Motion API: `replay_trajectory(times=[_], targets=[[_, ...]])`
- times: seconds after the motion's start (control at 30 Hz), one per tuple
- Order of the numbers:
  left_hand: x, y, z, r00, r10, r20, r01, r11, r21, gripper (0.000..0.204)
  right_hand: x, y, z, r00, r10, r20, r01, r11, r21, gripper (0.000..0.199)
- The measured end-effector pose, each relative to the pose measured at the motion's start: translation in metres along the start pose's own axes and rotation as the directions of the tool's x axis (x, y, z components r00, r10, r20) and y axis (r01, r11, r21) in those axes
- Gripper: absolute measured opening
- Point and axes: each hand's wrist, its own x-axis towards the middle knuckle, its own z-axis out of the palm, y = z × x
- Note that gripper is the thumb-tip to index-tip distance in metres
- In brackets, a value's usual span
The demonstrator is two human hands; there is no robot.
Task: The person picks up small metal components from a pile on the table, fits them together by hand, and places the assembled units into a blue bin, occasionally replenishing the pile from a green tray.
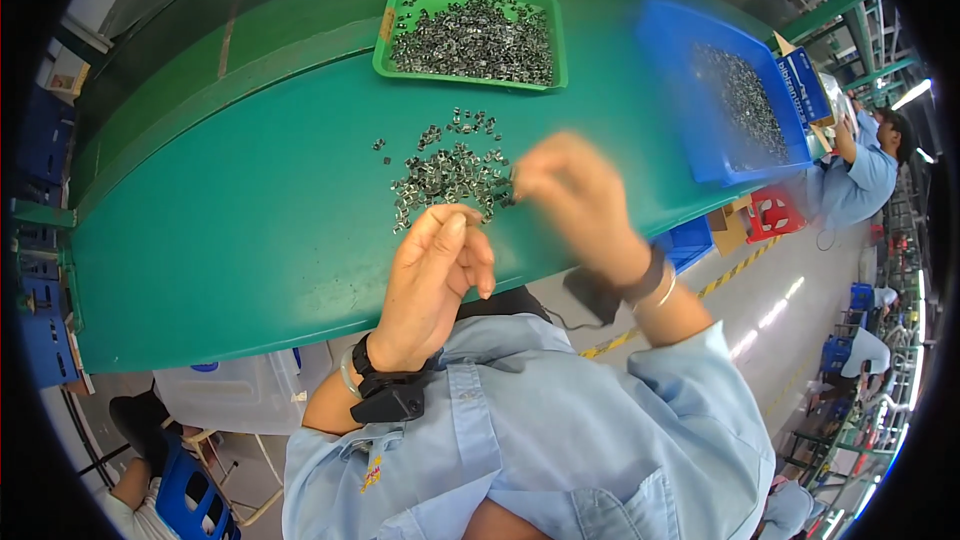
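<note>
— Green worktop point(200, 240) all around the heap of small metal parts point(450, 176). Where are the person's hands?

— Both beside that heap. The left hand point(425, 280) is at its near edge, thumb and forefinger pressed together; whether that grip has a part between the fingertips cannot be made out.

— And the right hand point(578, 190)?

— Just to the right of the heap, fingers bent toward it, but badly blurred. Whether that grip is closed, or holds anything, cannot be made out either.

— So the parts lie where, from each grip?

— Directly beyond the left one, and to the left of the right one. A stray part point(379, 144) sits apart, left of the heap.

— What else surrounds the heap?

— Beyond it, a green tray point(470, 83) holding many similar parts; well to its right, a blue bin point(680, 110) with more small pieces inside. Farther right of the heap, past the bin, is a co-worker in a light blue shirt point(872, 178).
</note>
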Motion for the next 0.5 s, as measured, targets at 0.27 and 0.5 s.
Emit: replay_trajectory(times=[0.27,0.5], targets=[[-0.001,0.001,-0.014,0.999,-0.031,0.032,0.033,0.998,-0.058,0.017,0.098,0.024,-0.036,1.0,0.008,0.005,-0.005,0.925,-0.381,0.016],[0.0,0.0,-0.02,0.991,-0.074,0.114,0.083,0.993,-0.084,0.016,0.061,0.034,-0.016,0.936,0.173,0.308,0.027,0.835,-0.55,0.016]])
